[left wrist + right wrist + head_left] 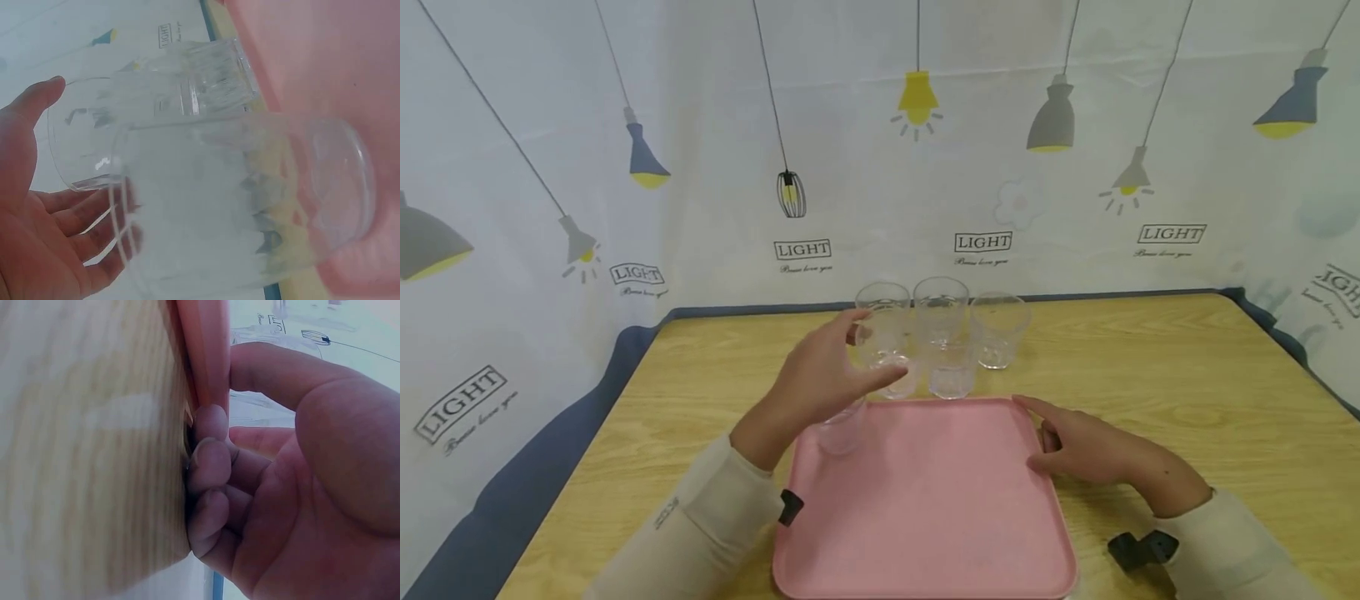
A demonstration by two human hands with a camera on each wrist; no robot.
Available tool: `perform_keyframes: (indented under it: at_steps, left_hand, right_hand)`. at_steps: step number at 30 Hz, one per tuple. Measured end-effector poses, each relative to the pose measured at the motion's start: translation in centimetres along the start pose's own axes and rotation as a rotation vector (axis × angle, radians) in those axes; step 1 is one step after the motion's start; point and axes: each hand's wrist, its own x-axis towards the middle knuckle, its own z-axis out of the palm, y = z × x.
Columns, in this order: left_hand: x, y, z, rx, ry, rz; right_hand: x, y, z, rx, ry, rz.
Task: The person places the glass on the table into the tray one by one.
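My left hand (816,371) reaches over the tray's far left corner, thumb and fingers spread apart. Its fingers are beside a clear cup (886,343) at the left of a cluster; the left wrist view shows the thumb near that cup's rim, with no firm grip visible. Below this hand, another clear cup (841,435) stands on the pink tray (947,500), large in the foreground of the left wrist view (206,206). On the tray's right side, my right hand (1086,446) holds the rim, with its thumb over the edge and fingers curled against the side (209,469).
Several more clear cups, including one at the right (1000,329), stand close together on the wooden table (1187,375) behind the tray. A white cloth printed with lamps (865,125) hangs along the table's back edge and sides.
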Motion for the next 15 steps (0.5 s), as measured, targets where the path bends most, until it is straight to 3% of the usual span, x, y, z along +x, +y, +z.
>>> perform_keyframes:
  at_steps: [7, 15]
  left_hand:
    - [-1.4, 1.2, -0.6, -0.105, -0.022, 0.043]
    - [-3.4, 2.1, -1.2, -0.121, -0.042, 0.080]
  right_hand:
    - [0.0, 0.2, -0.1, 0.012, -0.004, -0.001]
    - [0.1, 0.1, -0.1, 0.009, -0.012, 0.007]
